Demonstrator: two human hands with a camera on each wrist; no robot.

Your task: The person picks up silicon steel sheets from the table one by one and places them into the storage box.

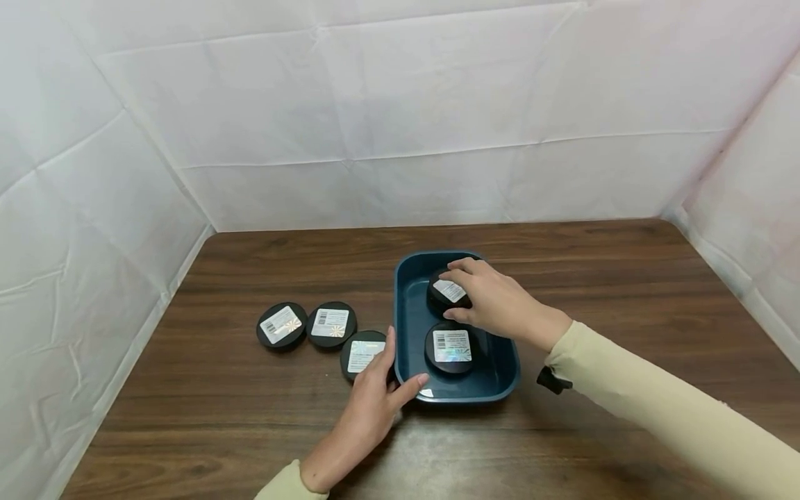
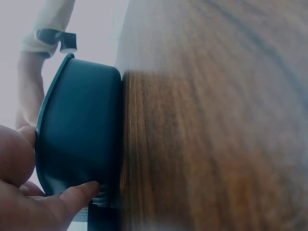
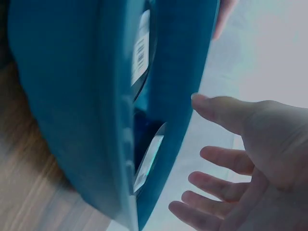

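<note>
A dark teal rectangular tray (image 1: 410, 312) sits on the table with two flat, round black tubs inside, each with a white barcode label up. My left hand (image 1: 369, 403) grips the tray's near left corner, thumb over the rim and fingers along the outer wall (image 2: 82, 125). Above the tray, my right hand (image 1: 500, 302) hovers over the far tub (image 1: 448, 293). In the right wrist view that hand's fingers (image 3: 216, 185) are spread with nothing between them. The near tub (image 1: 450, 351) lies just in front of it.
Left of the tray lie three more labelled black tubs: one at far left (image 1: 281, 326), one beside it (image 1: 332, 325), and a third (image 1: 362, 354) partly behind my left hand. White sheeting (image 1: 400, 139) hangs behind and along both sides of the wooden table (image 1: 206, 396).
</note>
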